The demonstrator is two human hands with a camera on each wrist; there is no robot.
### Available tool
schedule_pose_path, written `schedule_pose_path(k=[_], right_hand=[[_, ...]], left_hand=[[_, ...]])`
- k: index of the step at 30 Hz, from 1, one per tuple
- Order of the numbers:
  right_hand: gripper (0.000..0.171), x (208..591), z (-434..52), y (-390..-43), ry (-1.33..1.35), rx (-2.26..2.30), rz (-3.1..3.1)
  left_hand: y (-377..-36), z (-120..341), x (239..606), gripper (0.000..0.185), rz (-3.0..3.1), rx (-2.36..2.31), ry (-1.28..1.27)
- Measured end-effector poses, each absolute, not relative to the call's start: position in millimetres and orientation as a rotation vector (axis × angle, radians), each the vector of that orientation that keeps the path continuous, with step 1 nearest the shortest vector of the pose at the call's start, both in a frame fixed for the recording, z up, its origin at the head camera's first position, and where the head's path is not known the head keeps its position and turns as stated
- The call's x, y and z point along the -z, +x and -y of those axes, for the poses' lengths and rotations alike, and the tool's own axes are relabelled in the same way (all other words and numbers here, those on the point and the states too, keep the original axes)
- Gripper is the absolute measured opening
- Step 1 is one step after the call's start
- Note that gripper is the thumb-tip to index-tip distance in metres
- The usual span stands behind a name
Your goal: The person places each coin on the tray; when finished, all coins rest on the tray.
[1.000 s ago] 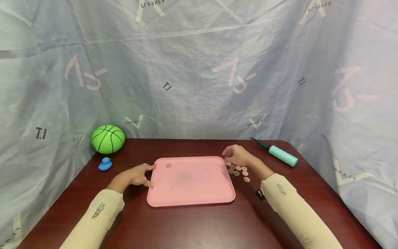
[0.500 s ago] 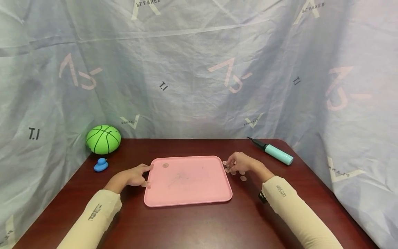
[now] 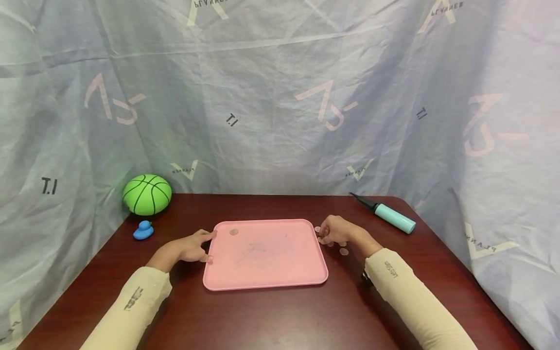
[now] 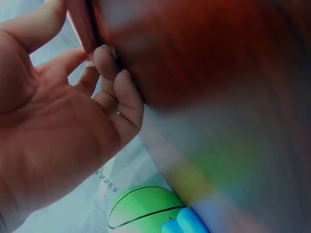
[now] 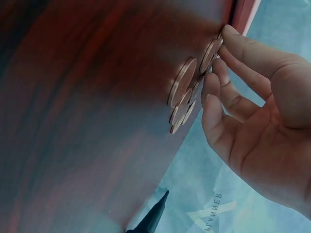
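A pink tray [image 3: 267, 262] lies in the middle of the table, with one coin [image 3: 234, 232] near its far left corner. At its left edge, my left hand [image 3: 191, 247] grips the rim, the thumb on the near part and the fingers further back. My right hand [image 3: 336, 229] is low over several loose coins [image 3: 344, 252] beside the tray's right edge. Its thumb and fingertips close on a coin [image 5: 210, 54] at the table surface in the right wrist view. The hand hides part of the coin group.
A green ball [image 3: 147, 195] and a blue rubber duck [image 3: 143, 230] stand at the back left of the dark red table [image 3: 271, 321]. At the back right lies a teal hand pump [image 3: 393, 218] with a black nozzle. A grey cloth [image 3: 271, 146] hangs behind.
My right hand has come down from the tray's far right corner, slightly nearer and to the right, onto the coins. The left hand has stayed at the tray's left edge.
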State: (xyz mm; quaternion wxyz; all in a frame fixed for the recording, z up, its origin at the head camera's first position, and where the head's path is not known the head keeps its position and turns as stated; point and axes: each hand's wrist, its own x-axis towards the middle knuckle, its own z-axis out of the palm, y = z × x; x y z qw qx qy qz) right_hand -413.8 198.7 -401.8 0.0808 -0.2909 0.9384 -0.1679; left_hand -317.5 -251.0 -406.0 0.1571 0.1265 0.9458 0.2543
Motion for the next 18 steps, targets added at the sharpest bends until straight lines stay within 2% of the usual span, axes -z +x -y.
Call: schedule_pose_path(k=[6,18], right_hand=[[0.009,403.4,-198.1,-415.7,-0.914,0.508,-2.800],[0.013,401.9,-201.5,-420.7,-0.820,0.576,-2.709]], left_hand=[[-318.2,253.8,405.2,0.085,-2.702,-0.726,0.373],[-321.4,252.9,405.9,0.087,-2.697,-0.713,0.373]])
